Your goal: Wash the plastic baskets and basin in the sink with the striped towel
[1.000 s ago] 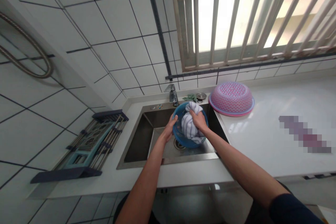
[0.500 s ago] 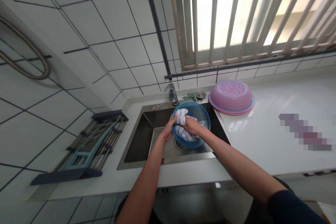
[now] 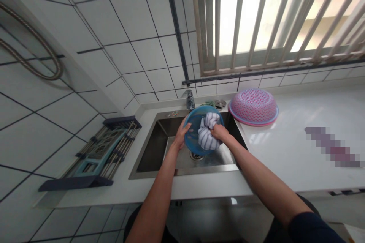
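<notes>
A blue bowl (image 3: pixel 194 131) is held tilted over the steel sink (image 3: pixel 154 152), above the drain (image 3: pixel 196 155), near the sink's back edge and just in front of the tap (image 3: pixel 188 100). Its left rim is gripped by the left hand (image 3: pixel 181 134), fingers closed over the edge. A white cloth with dark stripes (image 3: pixel 207 131) is bunched inside the bowl and pressed against its inner wall by the right hand (image 3: pixel 221 133), which is clenched on the cloth's right side. The two hands are set apart, one at each side of the bowl, with the cloth between them.

The sink is let into a white bench (image 3: pixel 285 148). Just beside the sink's right back corner, a pink perforated basket (image 3: pixel 253 106) is turned upside down on the bench. Between the tap and the basket, at the bench's back edge, a small green item (image 3: pixel 208 103) and a round metal strainer (image 3: pixel 219 103) are seen. On the bench's left part, against the tiled wall, a dark blue and teal folding rack (image 3: pixel 98 155) is laid. A barred window (image 3: pixel 270 19) is set above the bench's back edge.
</notes>
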`<state>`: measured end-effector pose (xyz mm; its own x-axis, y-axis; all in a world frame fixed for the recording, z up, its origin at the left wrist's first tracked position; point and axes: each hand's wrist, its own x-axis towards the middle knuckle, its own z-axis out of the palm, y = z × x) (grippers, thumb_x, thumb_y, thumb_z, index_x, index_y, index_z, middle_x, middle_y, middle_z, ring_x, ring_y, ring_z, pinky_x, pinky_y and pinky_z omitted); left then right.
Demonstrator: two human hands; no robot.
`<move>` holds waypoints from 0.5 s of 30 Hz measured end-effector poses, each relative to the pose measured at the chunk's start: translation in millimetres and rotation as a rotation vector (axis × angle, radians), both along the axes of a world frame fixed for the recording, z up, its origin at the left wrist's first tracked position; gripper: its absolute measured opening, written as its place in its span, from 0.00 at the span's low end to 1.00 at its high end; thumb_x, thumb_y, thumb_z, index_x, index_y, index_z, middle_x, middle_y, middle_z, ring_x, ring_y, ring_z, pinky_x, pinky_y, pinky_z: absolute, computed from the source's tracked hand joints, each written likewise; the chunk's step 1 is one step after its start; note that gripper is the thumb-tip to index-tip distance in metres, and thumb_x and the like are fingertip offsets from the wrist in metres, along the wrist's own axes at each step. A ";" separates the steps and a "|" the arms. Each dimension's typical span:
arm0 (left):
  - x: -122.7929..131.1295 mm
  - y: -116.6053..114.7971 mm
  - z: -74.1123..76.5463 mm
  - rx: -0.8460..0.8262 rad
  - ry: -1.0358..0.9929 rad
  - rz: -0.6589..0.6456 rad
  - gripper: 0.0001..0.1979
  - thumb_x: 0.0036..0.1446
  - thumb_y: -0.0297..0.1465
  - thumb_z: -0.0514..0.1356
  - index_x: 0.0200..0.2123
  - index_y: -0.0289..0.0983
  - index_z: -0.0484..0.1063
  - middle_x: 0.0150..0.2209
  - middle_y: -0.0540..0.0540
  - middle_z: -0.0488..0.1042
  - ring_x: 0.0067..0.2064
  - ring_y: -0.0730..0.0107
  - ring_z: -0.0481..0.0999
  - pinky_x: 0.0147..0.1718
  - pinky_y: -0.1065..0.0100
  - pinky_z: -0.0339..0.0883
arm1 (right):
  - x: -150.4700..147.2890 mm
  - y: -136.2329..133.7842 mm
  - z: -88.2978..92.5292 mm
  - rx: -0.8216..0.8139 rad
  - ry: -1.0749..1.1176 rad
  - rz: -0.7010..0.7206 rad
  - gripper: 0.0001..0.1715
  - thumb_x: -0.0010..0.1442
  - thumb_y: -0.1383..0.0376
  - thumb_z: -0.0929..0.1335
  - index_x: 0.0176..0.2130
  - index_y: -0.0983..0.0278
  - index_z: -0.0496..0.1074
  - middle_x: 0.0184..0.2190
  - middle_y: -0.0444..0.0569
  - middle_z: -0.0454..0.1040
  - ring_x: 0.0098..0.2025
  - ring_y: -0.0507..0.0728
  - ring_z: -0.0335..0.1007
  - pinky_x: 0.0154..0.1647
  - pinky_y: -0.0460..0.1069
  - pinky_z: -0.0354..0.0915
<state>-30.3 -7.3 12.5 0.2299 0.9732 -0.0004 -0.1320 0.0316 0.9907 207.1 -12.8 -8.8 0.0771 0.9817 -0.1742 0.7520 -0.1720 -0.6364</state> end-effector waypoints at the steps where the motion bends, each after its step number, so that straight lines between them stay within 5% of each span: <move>1: 0.7 0.6 -0.6 -0.015 0.003 0.020 0.43 0.58 0.54 0.70 0.73 0.50 0.65 0.67 0.40 0.73 0.58 0.47 0.79 0.57 0.48 0.75 | -2.2 -0.1 -1.9 0.003 0.038 0.007 0.20 0.63 0.60 0.73 0.52 0.68 0.81 0.54 0.71 0.80 0.59 0.76 0.78 0.61 0.63 0.68; 5: 5.8 2.6 -3.8 0.005 0.024 0.073 0.44 0.58 0.55 0.70 0.73 0.50 0.65 0.69 0.41 0.71 0.65 0.43 0.73 0.61 0.48 0.72 | -4.0 5.3 -3.1 0.049 0.173 0.015 0.23 0.59 0.57 0.75 0.50 0.67 0.82 0.53 0.67 0.82 0.58 0.73 0.78 0.61 0.60 0.69; 11: 13.0 1.2 -6.5 -0.086 -0.002 0.014 0.45 0.57 0.57 0.70 0.73 0.53 0.63 0.70 0.41 0.70 0.64 0.43 0.75 0.62 0.41 0.71 | 7.1 12.3 0.9 0.217 0.370 -0.376 0.34 0.68 0.45 0.66 0.56 0.68 0.78 0.55 0.65 0.81 0.61 0.70 0.78 0.60 0.58 0.70; 15: 18.4 -4.3 -8.9 -0.032 -0.110 -0.156 0.41 0.58 0.52 0.71 0.72 0.50 0.67 0.70 0.42 0.71 0.71 0.46 0.70 0.72 0.45 0.61 | -15.2 0.7 -3.3 0.281 0.478 -0.202 0.32 0.65 0.47 0.69 0.56 0.67 0.77 0.56 0.62 0.81 0.60 0.68 0.77 0.64 0.58 0.69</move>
